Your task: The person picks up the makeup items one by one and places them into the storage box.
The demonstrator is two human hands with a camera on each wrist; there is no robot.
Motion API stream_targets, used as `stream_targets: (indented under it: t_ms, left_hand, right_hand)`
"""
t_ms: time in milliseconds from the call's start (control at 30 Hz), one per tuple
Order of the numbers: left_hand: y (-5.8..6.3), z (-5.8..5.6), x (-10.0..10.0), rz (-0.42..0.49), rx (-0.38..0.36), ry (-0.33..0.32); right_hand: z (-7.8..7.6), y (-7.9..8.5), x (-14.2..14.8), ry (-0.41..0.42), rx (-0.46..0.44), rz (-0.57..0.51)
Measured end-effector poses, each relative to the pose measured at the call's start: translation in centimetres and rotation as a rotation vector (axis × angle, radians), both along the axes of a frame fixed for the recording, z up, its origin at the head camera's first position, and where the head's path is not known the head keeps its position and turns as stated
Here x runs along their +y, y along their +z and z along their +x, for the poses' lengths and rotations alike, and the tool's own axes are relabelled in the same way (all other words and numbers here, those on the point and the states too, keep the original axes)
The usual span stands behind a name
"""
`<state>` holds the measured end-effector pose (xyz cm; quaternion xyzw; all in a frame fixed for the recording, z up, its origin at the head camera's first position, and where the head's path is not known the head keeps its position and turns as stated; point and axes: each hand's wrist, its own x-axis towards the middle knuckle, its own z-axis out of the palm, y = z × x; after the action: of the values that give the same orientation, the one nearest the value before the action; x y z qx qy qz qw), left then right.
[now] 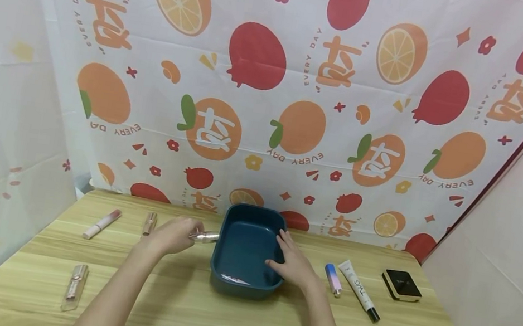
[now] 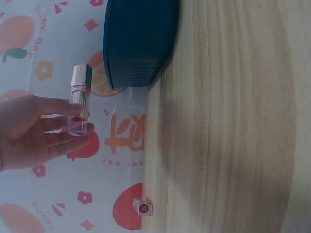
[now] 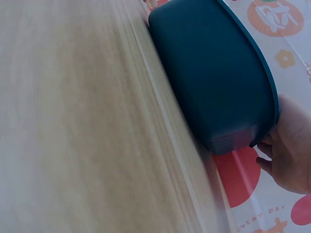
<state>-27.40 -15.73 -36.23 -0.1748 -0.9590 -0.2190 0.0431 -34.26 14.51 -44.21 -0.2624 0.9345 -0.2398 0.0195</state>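
Observation:
Between thumb and fingers, my left hand [image 1: 178, 235] holds a lipstick [image 2: 80, 99] with a shiny rose-gold end and a clear end. One end of it reaches the left rim of a dark teal plastic bin [image 1: 243, 284] in the head view. My right hand [image 1: 296, 264] grips the bin's right rim, its thumb over the inside and fingers at the back right corner. In the right wrist view the rim hides part of that hand [image 3: 291, 150]. Nothing shows inside the bin.
On the wooden table's left lie a pink-and-white lip gloss tube [image 1: 102, 224], a rose-gold lipstick [image 1: 149, 223] and a clear-based lipstick [image 1: 75, 287]. To the right are a blue-pink lipstick [image 1: 332, 279], a white squeeze tube [image 1: 358, 289] and a black compact [image 1: 402, 285]. A fruit-print curtain [image 1: 303, 90] hangs behind.

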Motion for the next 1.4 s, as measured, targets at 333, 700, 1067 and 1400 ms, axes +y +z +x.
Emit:
stream_targets:
  t_ms: [333,700,1067,1400]
  left_hand:
    - [-0.2,-0.4,0.6,0.017,-0.009,-0.019]
    - [0.3,-0.5,1.2,0.013,-0.007,-0.024]
    - [0.1,-0.6,1.7,0.006,0.009,-0.031]
    - [-0.3,-0.9,2.0,0.009,0.007,-0.035]
  right_hand:
    - [0.2,0.1,0.0,-0.010,-0.008,-0.012]
    - [0.0,0.2,-0.1,-0.016,-0.018,-0.017]
    - [0.0,0.1,0.0,-0.014,-0.010,-0.016]
    - [0.1,0.0,0.0,-0.008,-0.005,-0.005]
